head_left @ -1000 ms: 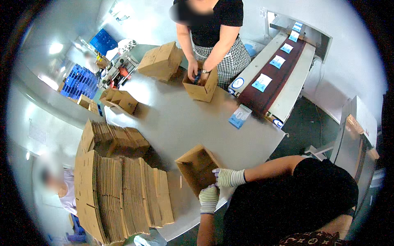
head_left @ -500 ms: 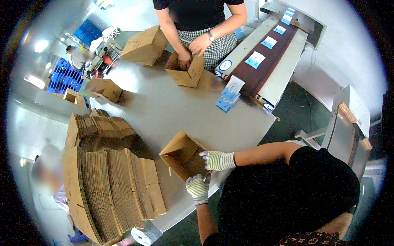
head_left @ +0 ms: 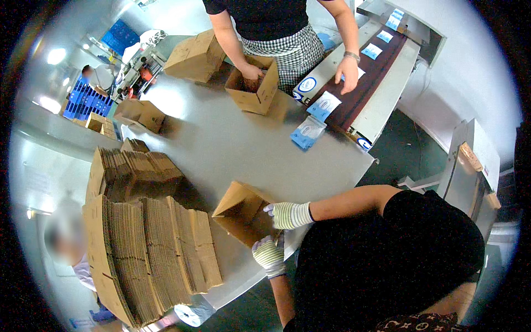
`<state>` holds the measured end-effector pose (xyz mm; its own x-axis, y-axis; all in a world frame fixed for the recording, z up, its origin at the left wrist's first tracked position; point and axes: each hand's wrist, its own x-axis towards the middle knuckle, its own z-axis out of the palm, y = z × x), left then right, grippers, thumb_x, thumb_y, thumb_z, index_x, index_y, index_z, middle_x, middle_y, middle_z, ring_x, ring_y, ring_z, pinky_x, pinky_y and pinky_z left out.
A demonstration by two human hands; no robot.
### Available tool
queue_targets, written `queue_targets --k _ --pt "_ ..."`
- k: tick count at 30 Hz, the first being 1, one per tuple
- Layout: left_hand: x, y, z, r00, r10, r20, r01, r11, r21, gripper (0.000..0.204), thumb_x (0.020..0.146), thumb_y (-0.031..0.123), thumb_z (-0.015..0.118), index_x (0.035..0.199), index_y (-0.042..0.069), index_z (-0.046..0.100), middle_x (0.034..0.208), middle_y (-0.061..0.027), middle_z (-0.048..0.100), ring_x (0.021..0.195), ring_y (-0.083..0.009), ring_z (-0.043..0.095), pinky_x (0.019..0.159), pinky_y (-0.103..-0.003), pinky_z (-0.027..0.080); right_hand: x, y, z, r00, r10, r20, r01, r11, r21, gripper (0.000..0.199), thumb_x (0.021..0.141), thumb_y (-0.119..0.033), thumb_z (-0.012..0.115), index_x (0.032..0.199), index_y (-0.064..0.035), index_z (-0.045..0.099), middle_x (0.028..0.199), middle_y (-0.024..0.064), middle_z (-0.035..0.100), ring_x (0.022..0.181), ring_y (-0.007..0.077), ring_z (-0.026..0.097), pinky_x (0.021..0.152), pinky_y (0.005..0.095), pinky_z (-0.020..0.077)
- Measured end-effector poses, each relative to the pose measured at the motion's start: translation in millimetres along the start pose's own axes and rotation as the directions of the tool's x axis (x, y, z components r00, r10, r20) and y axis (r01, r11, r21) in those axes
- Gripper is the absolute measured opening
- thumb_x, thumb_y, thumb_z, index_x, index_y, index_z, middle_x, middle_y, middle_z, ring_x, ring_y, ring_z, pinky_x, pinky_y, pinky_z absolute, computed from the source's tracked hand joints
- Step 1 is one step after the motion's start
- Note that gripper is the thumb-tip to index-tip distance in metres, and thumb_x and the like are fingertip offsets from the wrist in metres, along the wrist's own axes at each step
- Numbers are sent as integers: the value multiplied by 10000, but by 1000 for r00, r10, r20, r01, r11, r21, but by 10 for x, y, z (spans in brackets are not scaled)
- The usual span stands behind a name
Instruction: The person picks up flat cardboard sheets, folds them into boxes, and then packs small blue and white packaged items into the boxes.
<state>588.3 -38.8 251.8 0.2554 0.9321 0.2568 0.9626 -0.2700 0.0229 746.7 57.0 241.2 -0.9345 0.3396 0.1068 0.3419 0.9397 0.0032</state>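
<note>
A small open cardboard box (head_left: 243, 214) sits tilted near the front edge of the grey worktop (head_left: 232, 146), its open side turned up and to the left, just right of the stacks of flattened cartons (head_left: 146, 249). The person's right hand (head_left: 287, 214), in a striped white work glove, lies against the box's right side with the fingers (head_left: 271, 209) curled over its edge, grasping the cardboard. The left hand (head_left: 269, 254), gloved the same way, is at the box's lower right corner, fingers pressed to the box from below; how firmly they clamp it cannot be told. Across the worktop a co-worker in a checked apron has one hand (head_left: 253, 72) inside another open box (head_left: 254, 86) and the other hand (head_left: 348, 74) over a dark conveyor belt (head_left: 368, 83) carrying blue and white packets (head_left: 371, 51). Two such packets (head_left: 310, 131) lie on the worktop beside the belt. More made-up boxes (head_left: 193, 54) stand at the far left.
</note>
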Motion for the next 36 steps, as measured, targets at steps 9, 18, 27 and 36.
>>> queue_targets --k 9,18,27,36 --pt "41 0 -24 998 -9 68 9 1000 5 350 695 437 661 714 102 562 649 -64 576 636 -247 562 717 -376 426 -48 -7 -8 998 61 -2 -61 997 45 106 719 -228 560 661 -156 611 629 20 594 738 203 588 1000 384 310" --pt "71 -26 17 997 50 -51 -50 999 -4 333 683 415 678 668 107 553 609 -54 555 592 -231 552 717 -354 432 -28 -15 143 993 67 -98 -68 998 -9 178 724 -204 520 566 -134 567 589 31 546 678 215 547 949 433 350" --pt "65 -4 -11 1000 -14 4 14 1000 12 334 691 408 679 683 103 545 616 -60 563 613 -232 562 715 -364 430 -11 46 -57 1000 -5 9 5 1000 -9 131 732 -206 525 635 -151 594 622 7 580 727 202 583 1008 395 303" --pt "35 -56 -4 998 2 -58 -3 1000 -16 358 681 436 677 647 115 522 588 -51 537 586 -225 548 713 -357 435 35 18 -79 1000 -9 8 9 1000 -13 140 739 -220 532 651 -140 605 644 20 599 750 209 592 1010 395 305"
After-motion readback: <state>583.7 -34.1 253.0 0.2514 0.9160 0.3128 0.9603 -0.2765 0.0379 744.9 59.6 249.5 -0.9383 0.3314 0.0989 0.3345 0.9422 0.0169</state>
